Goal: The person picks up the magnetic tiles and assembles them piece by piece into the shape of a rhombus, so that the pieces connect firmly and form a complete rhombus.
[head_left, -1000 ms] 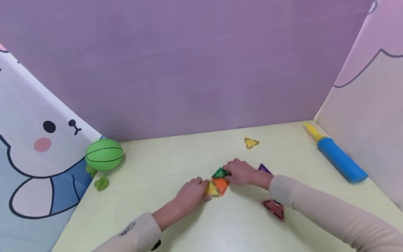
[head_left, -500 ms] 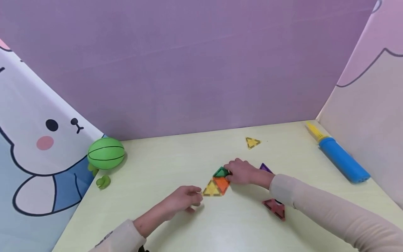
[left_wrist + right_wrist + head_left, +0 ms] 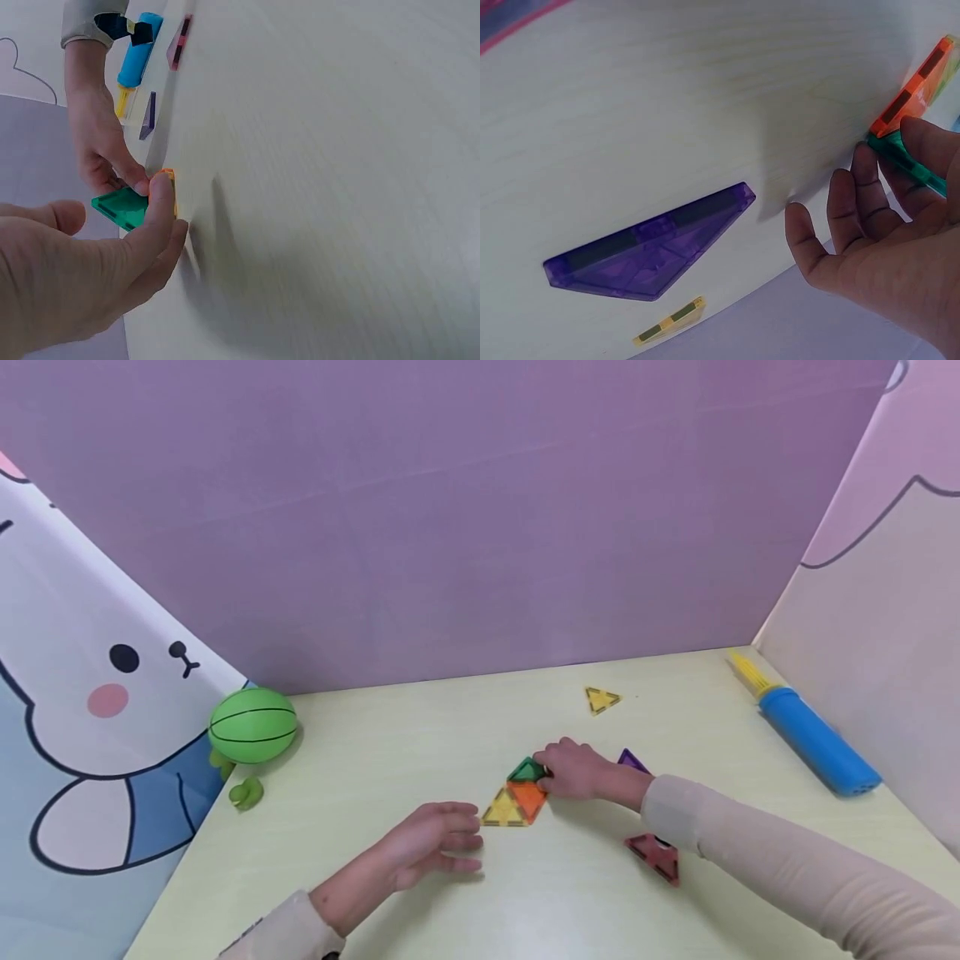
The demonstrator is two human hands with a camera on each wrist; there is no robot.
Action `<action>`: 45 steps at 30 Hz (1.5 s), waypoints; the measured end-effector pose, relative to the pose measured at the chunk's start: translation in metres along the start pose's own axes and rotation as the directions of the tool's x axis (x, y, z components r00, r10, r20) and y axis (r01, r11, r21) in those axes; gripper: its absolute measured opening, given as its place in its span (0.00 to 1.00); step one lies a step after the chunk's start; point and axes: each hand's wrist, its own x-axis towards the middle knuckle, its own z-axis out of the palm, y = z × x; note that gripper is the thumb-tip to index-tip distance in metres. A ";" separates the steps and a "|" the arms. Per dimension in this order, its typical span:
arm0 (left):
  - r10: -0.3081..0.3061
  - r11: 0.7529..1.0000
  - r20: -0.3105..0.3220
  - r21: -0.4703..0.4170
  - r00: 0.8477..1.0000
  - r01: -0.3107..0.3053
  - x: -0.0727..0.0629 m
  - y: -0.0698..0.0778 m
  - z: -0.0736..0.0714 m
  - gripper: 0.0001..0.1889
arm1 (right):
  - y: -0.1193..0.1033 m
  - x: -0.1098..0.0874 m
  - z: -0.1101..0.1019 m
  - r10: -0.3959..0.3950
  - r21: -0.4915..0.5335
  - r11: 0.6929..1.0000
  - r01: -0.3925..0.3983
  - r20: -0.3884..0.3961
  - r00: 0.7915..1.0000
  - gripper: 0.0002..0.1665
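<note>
My right hand (image 3: 576, 768) pinches the green triangular magnetic tile (image 3: 524, 771) by its right end, thumb on the near side. An orange triangular tile (image 3: 528, 798) adjoins the green one's near edge, and a yellow triangular tile (image 3: 504, 811) adjoins the orange one. Just left of the yellow tile, my left hand (image 3: 429, 845) hovers with loosely extended fingers and holds nothing. In the left wrist view the green tile (image 3: 122, 208) and part of the orange tile (image 3: 169, 177) show behind the left fingers. The right wrist view shows the thumb over the green tile (image 3: 911, 161).
A purple tile (image 3: 632, 760) lies by the right wrist, partly hidden, with a red tile (image 3: 655, 857) nearer. A second yellow tile (image 3: 602, 700) lies farther back. At right is a blue pump (image 3: 817, 739); at left, a green ball (image 3: 253, 725) and small green toy (image 3: 246, 793).
My left hand has let go of the yellow tile, drawn back to the left, and its fingers have spread. The right hand stays at the green tile.
</note>
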 end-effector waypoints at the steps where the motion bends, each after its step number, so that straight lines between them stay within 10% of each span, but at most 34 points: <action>1: 0.001 1.000 0.000 -0.015 1.000 -0.001 0.000 0.000 0.000 0.30 | 0.000 0.000 0.000 0.001 0.002 1.000 -0.001 -0.002 1.000 0.06; 45: 0.002 0.936 -0.035 -0.353 0.999 -0.014 -0.014 -0.012 0.020 0.30 | -0.007 -0.004 0.006 0.055 -0.018 0.998 -0.056 -0.040 0.998 0.08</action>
